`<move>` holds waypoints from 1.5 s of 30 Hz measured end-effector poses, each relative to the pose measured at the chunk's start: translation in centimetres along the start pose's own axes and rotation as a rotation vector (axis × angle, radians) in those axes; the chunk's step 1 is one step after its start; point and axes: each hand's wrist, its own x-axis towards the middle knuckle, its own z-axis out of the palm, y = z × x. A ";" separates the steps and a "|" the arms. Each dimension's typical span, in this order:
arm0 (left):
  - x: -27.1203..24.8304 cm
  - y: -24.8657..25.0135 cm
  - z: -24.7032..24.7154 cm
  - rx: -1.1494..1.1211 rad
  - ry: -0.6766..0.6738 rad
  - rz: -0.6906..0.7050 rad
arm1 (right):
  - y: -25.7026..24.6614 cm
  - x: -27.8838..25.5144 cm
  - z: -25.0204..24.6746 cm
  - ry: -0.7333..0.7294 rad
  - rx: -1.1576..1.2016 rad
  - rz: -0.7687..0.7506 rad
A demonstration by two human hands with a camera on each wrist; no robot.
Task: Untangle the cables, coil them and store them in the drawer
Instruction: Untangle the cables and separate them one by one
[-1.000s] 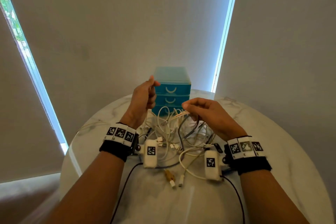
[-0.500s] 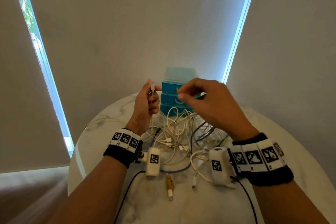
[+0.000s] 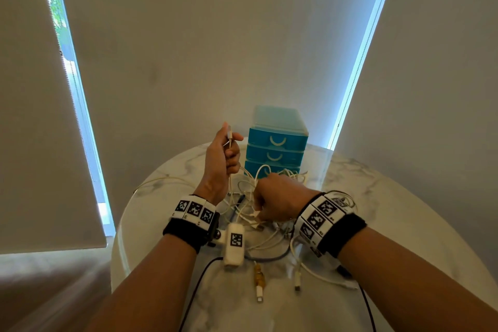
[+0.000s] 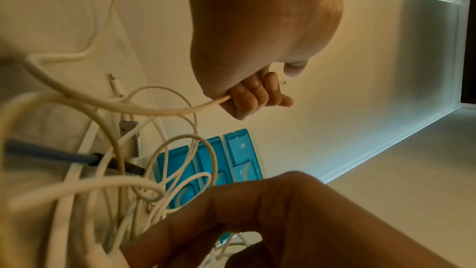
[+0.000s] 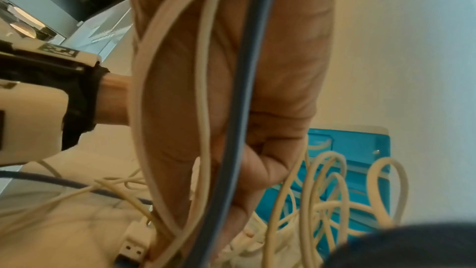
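A tangle of white cables (image 3: 249, 191) with one dark blue cable (image 5: 242, 89) lies on the round marble table (image 3: 390, 224), in front of a blue three-drawer unit (image 3: 277, 148) whose drawers are all closed. My left hand (image 3: 230, 148) is raised above the pile. Its fingers (image 4: 247, 99) are curled round a white cable (image 4: 154, 109), whose plug (image 3: 230, 133) sticks up past the thumb. My right hand (image 3: 260, 210) is low in the tangle, its fingers (image 5: 268, 166) curled in among the white cables. Loops drape over its wrist.
Loose plug ends lie at the table's front: a yellow adapter with a white plug (image 3: 258, 281) and another white plug (image 3: 297, 277). A white wrist camera (image 3: 234, 241) hangs under the left wrist, trailing a black lead (image 3: 199, 277). Blinds and wall stand behind the table.
My right hand has dropped from beside the left hand, at drawer height, down into the tangle. The left hand still holds its cable end up.
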 end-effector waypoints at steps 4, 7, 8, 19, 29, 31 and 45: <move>0.0 0.0 0.0 0.046 -0.003 0.001 | 0.9 -0.2 -0.6 0.055 0.102 0.009; -0.1 0.4 0.1 0.122 -0.043 -0.019 | 2.3 -1.6 -2.6 0.259 0.424 0.038; -0.2 0.5 0.2 0.158 -0.072 -0.031 | 2.8 -2.3 -3.3 0.349 0.523 0.061; -2.1 -0.5 2.5 0.684 -0.390 0.082 | 5.5 -7.2 0.0 0.945 1.679 0.407; -1.0 -1.8 2.4 0.737 -0.287 0.202 | 7.2 -8.1 1.9 1.021 2.183 0.263; -0.8 -2.1 2.8 0.738 -0.277 0.218 | 7.2 -8.4 1.5 0.986 2.290 0.181; -1.1 -2.6 2.3 0.603 -0.077 0.178 | 6.4 -9.0 1.1 0.867 1.669 0.154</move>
